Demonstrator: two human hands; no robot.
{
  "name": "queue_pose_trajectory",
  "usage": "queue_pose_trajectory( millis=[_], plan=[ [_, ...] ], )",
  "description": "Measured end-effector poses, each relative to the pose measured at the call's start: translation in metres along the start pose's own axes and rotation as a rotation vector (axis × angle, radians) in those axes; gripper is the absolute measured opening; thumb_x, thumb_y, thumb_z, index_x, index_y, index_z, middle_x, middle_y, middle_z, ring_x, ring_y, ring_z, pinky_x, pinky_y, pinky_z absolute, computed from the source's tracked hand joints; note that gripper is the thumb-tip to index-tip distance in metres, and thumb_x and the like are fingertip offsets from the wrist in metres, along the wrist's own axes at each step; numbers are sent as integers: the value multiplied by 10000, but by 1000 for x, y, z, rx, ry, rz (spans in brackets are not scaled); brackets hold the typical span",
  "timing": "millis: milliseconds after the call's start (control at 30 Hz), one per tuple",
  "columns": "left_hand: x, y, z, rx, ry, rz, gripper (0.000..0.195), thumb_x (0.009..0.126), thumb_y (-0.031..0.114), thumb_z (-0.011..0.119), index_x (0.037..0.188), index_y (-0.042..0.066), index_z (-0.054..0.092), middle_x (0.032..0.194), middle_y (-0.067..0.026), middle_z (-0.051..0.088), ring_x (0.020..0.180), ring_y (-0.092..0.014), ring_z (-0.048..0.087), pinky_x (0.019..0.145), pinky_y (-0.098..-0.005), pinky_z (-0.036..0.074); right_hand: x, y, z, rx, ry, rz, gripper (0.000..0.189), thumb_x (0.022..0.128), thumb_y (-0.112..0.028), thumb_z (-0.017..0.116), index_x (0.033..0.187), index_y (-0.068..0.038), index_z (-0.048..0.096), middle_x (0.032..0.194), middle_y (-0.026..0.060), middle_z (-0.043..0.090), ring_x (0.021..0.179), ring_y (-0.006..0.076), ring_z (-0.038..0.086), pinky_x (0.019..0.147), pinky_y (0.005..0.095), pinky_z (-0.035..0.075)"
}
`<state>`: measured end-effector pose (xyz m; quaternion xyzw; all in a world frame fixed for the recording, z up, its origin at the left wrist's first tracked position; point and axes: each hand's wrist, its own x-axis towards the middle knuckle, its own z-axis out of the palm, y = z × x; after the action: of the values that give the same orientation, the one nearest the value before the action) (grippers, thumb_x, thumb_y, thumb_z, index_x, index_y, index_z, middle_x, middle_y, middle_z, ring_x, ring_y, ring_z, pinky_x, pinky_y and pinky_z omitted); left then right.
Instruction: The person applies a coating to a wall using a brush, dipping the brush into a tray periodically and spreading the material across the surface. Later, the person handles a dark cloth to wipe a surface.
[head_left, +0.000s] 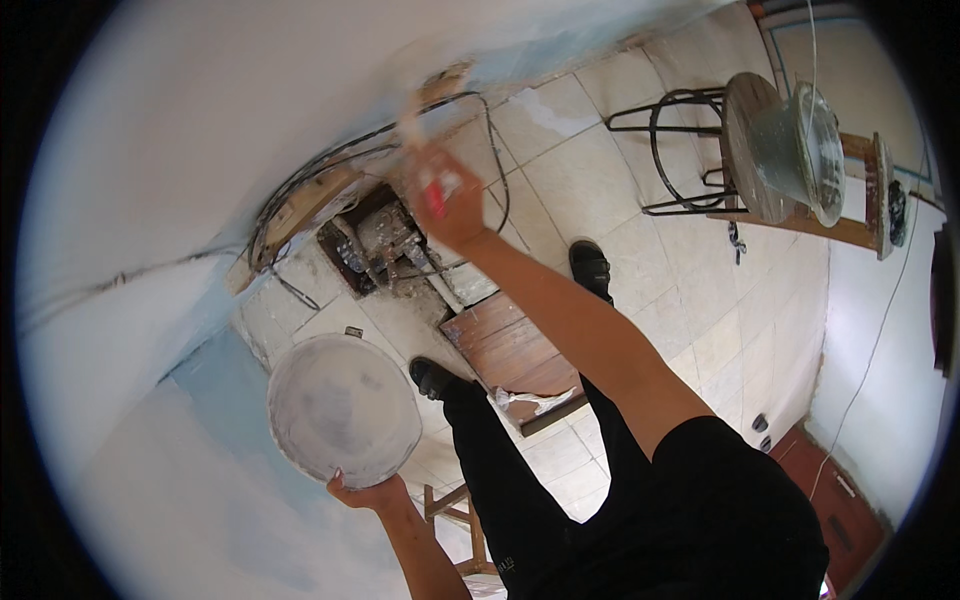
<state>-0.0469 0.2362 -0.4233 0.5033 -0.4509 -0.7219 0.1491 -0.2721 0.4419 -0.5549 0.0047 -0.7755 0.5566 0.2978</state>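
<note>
My left hand (367, 491) grips the near rim of a round, pale-coated basin (345, 409), thumb over the edge. Whitish material smears its inside. My right hand (442, 195) is raised at the wall and closed on a tool with a red part, probably a brush or scraper; motion blur hides its exact kind. The tool's pale, blurred far end lies against or close to the white-and-blue wall (202, 135); contact cannot be told.
Black cables (322, 161) loop along the wall's foot beside an open floor pit with pipes (382, 240). A wooden board (510, 337) lies between my feet. A round stool (742, 150) holds a grey bucket (787, 146) at the right. Another wooden stool (474, 525) stands below.
</note>
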Motion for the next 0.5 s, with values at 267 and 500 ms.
queue_pose_trajectory(
  millis=[267, 500],
  plan=[
    [-28, -39, 53, 75, -47, 5, 670, 605, 384, 458, 1187, 66, 368, 1188, -94, 400, 1110, -265, 382, 874, -399, 345, 56, 97, -125, 223, -184, 95, 164, 743, -42, 554, 905, -11, 556, 928, 77, 598, 855, 176, 576, 738, 286, 471],
    [-53, -69, 84, -6, -98, -37, 606, 660, 364, 427, 1183, 62, 370, 1176, -85, 416, 1094, -246, 405, 874, -394, 359, 93, 104, -151, -345, 311, -5, 190, 718, -24, 528, 905, -17, 566, 841, 116, 602, 763, 230, 592, 653, 275, 474]
  ],
)
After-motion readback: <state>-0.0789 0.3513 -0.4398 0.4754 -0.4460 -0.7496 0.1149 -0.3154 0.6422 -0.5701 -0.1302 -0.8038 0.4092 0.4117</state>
